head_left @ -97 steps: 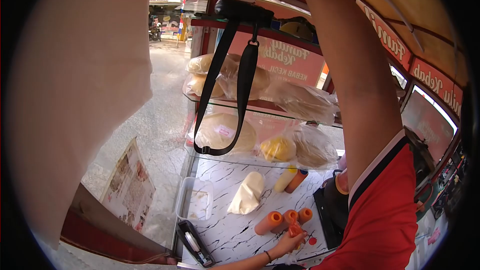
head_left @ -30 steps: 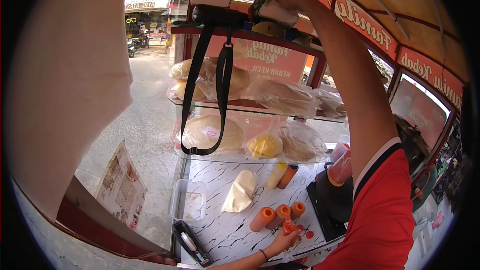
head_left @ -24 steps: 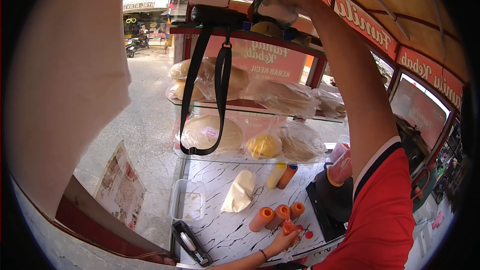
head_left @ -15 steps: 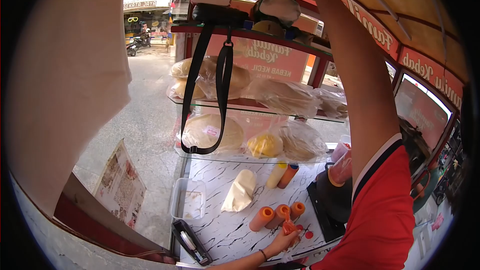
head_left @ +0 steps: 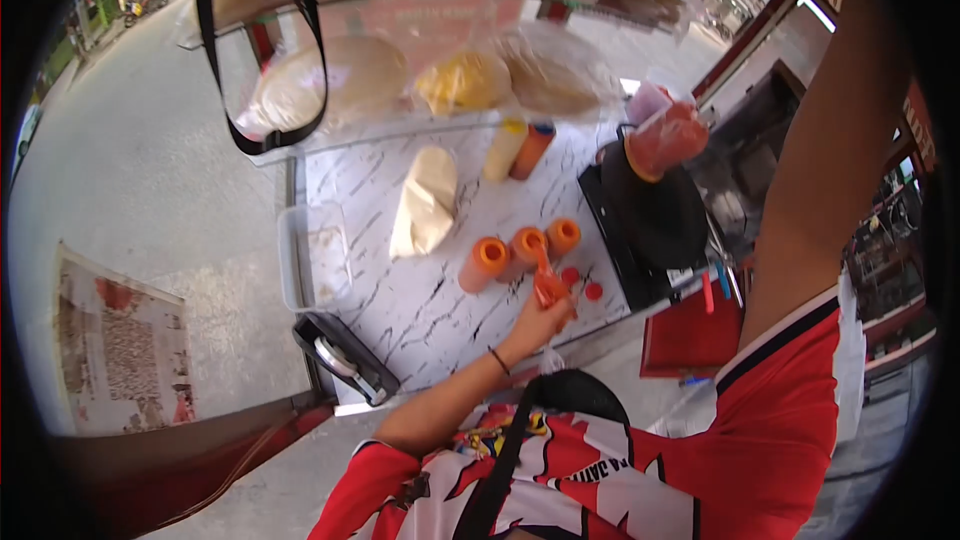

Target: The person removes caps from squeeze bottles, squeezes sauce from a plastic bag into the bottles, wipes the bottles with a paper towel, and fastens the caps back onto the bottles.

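Observation:
My left hand (head_left: 545,318), with a dark band on its wrist, is closed around a plastic bag of red-orange sauce (head_left: 548,288). The bag's narrow end reaches the mouth of the middle orange squeeze bottle (head_left: 525,252). Beside it stand another uncapped bottle (head_left: 483,265) on the left and a smaller one (head_left: 563,234) on the right. Two red caps (head_left: 593,292) lie near my fingers on the marbled counter (head_left: 420,315). My right arm is raised along the right side, its hand beyond the frame.
A cream-coloured bag (head_left: 425,202) lies behind the bottles, near yellow and orange bottles (head_left: 518,150). A clear tub (head_left: 315,255) and a tape dispenser (head_left: 345,360) are at left. A dark round-topped appliance (head_left: 655,205) is at right. Bagged breads (head_left: 335,80) and a hanging strap (head_left: 268,148) are above.
The view has tilted down, bringing my torso into sight. My raised right hand has left the frame at the top. My left hand keeps the sauce bag at the middle bottle.

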Available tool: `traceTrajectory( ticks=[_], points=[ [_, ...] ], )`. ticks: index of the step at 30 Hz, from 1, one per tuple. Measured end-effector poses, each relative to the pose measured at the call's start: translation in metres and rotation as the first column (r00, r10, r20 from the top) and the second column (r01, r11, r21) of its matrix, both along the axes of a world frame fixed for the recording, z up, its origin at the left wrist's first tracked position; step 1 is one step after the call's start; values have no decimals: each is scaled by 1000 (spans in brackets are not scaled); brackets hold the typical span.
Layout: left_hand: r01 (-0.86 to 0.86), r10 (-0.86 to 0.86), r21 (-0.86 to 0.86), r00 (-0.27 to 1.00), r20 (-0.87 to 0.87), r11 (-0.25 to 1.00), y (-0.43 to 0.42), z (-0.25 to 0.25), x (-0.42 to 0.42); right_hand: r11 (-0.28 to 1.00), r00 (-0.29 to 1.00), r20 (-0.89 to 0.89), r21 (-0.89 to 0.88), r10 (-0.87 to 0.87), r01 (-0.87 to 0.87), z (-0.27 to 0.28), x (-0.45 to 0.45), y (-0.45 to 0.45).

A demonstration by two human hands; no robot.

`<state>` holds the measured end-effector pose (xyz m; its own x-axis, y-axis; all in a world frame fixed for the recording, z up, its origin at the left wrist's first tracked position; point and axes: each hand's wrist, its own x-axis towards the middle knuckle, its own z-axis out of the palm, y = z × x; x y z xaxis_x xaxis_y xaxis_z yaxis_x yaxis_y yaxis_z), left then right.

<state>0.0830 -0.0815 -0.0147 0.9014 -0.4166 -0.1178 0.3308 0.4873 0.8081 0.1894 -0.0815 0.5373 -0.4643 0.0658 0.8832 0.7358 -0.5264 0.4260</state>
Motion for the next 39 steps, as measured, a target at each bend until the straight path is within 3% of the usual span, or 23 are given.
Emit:
traceTrajectory(
  ticks=[4, 6, 7, 9, 10, 11, 12, 14, 17, 21, 22, 24, 27, 30, 33, 39],
  points=[
    [42, -44, -61, 999, -32, 997, 4, -6, 5, 948, 905, -374, -309, -200, 82, -166, -29, -53],
    [10, -12, -48, 999, -45, 999, 5, -8, 5, 935, 704, -641, -341, -308, 98, -240, -35, -83],
    [-10, 8, -41, 999, -54, 999, 4, -10, 3, 924, 484, -792, -366, -372, 112, -278, -37, -103],
    [8, -9, -29, 1000, -19, 1000, -1, -26, 4, 937, 298, -894, -284, -335, 201, -330, -46, -118],
    [19, -19, -22, 1000, 2, 1000, -4, -32, 5, 958, 141, -965, -190, -223, 215, -354, -55, -134],
    [21, -21, -24, 1000, -6, 999, -4, -32, 6, 943, 42, -965, -242, -258, 228, -362, -68, -139],
    [24, -25, -24, 1000, -13, 999, -3, -30, 6, 896, 3, -913, -400, -408, 192, -365, -80, -148],
    [29, -30, -22, 999, -20, 999, -3, -32, 4, 894, -123, -907, -418, -402, 160, -381, -96, -164],
    [30, -30, -18, 999, -21, 999, -3, -36, 5, 905, -3, -920, -386, -392, 179, -407, -100, -178],
    [22, -22, 13, 999, -31, 1000, 3, -28, 5, 974, -89, -993, -89, -71, 209, -441, -92, -161],
    [15, -15, 25, 1000, -25, 1000, 4, -27, 6, 977, -63, -998, 6, 20, 214, -451, -89, -151],
    [19, -19, 32, 1000, -21, 999, 5, -28, 6, 988, 108, -993, 58, 42, 141, -471, -83, -134],
    [-58, 52, 99, 997, 59, 993, 6, -26, 4, 994, 269, -962, -6, -37, 113, -474, -85, -118],
    [-69, 30, 199, 981, 193, 978, 12, -18, 6, 987, 322, -939, -83, -123, 135, -477, -88, -125],
    [-67, 31, 176, 980, 198, 982, 15, -15, 14, 994, 244, -969, -17, -42, 105, -479, -88, -128],
    [-36, 26, 93, 994, 107, 995, 16, -16, 25, 955, 263, -921, -297, -287, 3, -470, -89, -115]
  ],
)
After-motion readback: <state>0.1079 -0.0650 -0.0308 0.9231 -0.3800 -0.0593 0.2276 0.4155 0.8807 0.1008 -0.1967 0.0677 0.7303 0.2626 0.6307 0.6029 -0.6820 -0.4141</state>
